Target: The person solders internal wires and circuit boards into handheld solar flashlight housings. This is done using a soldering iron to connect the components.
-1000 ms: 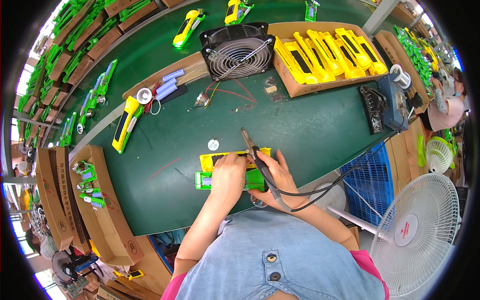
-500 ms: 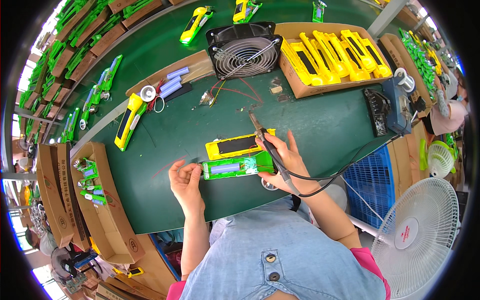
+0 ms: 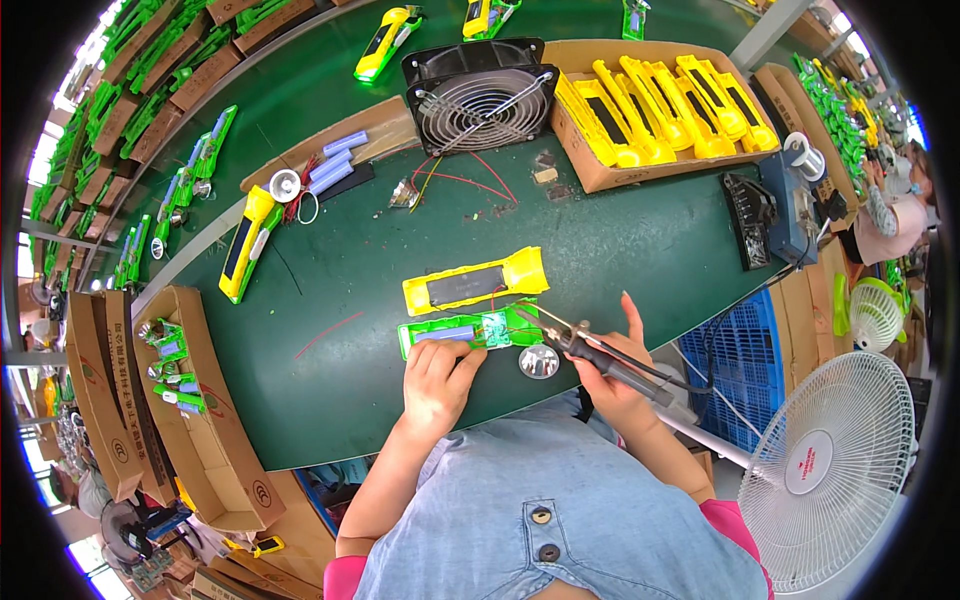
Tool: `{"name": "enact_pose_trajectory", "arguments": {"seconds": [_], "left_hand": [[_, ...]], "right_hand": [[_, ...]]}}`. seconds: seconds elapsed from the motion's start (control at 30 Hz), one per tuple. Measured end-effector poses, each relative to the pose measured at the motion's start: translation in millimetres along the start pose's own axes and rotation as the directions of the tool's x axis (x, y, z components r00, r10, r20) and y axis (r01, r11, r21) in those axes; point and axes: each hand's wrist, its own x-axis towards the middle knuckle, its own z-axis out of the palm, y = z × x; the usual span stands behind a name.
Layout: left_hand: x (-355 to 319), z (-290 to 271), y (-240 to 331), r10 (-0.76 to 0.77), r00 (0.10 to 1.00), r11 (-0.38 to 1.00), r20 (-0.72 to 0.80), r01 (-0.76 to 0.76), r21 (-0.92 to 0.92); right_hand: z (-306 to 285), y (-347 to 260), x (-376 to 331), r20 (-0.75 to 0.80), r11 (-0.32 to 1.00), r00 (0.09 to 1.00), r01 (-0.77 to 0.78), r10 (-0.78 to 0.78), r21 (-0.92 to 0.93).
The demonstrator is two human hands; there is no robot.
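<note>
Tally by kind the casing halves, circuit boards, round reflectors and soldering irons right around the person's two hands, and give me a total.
Green casing half: 1
Yellow casing half: 1
Circuit board: 1
Round reflector: 1
Soldering iron: 1
Total: 5

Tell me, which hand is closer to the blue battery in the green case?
Left. The left hand is right beside the blue battery, just below it in the picture; the right hand, holding a soldering iron, is farther off to its right.
</note>
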Motion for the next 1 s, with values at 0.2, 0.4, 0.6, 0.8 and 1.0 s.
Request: {"name": "enact_pose_trajectory", "arguments": {"seconds": [0.2,0.4,0.6,0.8,1.0], "left_hand": [[15.4,-8.8,5.7,0.004,0.995,1.000,0.100,-0.004,-0.001],[16.5,-8.7,5.9,0.020,0.991,0.996,0.136,-0.031,0.078],[18.1,-9.6,8.1,0.043,0.982,0.991,0.182,-0.066,0.120],[19.6,-10.9,8.9,0.050,0.977,0.988,0.207,-0.079,0.136],[20.5,-10.2,8.1,0.044,0.978,0.990,0.202,-0.070,0.123]], "right_hand": [[21.3,-2.2,-35.8,-0.126,0.583,0.779,-0.340,0.614,0.738],[29.0,-1.1,-30.8,-0.218,0.647,0.756,-0.329,0.617,0.688],[32.1,6.7,-40.3,-0.221,0.744,0.830,-0.300,0.512,0.597],[31.1,0.2,-37.1,-0.198,0.716,0.829,-0.301,0.524,0.630],[33.3,6.2,-40.3,-0.179,0.753,0.863,-0.291,0.473,0.590]]}}
